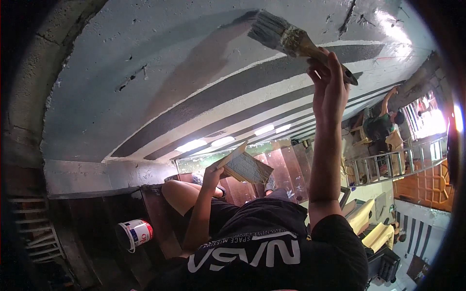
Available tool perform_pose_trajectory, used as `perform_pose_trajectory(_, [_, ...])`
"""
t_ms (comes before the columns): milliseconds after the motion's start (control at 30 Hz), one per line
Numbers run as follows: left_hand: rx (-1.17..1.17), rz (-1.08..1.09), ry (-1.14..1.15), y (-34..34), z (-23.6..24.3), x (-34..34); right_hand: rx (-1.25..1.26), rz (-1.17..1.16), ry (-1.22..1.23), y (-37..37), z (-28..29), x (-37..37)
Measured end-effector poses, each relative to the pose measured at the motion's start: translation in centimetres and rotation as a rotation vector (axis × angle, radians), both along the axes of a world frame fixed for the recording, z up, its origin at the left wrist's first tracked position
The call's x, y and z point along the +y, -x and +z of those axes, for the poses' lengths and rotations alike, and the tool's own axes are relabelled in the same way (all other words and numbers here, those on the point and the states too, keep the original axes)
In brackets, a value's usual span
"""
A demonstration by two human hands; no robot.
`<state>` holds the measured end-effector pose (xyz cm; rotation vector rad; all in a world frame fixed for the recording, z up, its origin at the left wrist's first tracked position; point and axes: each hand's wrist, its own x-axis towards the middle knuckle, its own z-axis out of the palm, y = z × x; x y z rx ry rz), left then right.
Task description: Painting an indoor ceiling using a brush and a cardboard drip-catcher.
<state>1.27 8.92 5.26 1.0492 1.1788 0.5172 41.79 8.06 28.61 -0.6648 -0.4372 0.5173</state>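
Note:
Raised high, my right hand (pixel 331 82) grips the wooden handle of a wide paintbrush (pixel 296 41). Grey paint coats its bristles, whose tips are at a dark wet-looking patch on the grey wall (pixel 160 68); whether they touch it, I cannot tell. Lower down, my left hand (pixel 212 175) is closed on the edge of a flat tan board (pixel 245 167) with grey paint smeared over its upper face. Dark and light stripes (pixel 233 85) run along the wall below the brush.
Brown wooden steps (pixel 284 167) lie under me, with a white paint bucket (pixel 135 234) to my left. Further right are an aluminium ladder (pixel 388 162) and a person (pixel 383 125) with an arm raised to the wall. Yellow-draped furniture (pixel 378 237) stands at lower right.

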Motion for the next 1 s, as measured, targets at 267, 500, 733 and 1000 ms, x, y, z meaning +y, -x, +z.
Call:
perform_pose_trajectory(267, [-0.063, -0.002, -0.039, 1.2, -2.0, 0.3, 0.029, 0.039, 0.010, 0.1, 0.1, -0.2])
perform_pose_trajectory(500, [-0.015, -0.027, -0.069, 2.9, -4.4, 0.2, 0.038, 0.046, 0.019, -0.4, 0.8, 0.7])
perform_pose_trajectory(733, [-0.093, 0.014, 0.013, 2.0, -2.7, -0.5, 0.018, 0.041, 0.040, -0.4, 1.3, 0.1])
perform_pose_trajectory(1000, [0.042, -0.004, -0.191, -0.3, 0.4, 0.2, -0.035, -0.082, 0.008, 0.4, 1.9, -0.3])
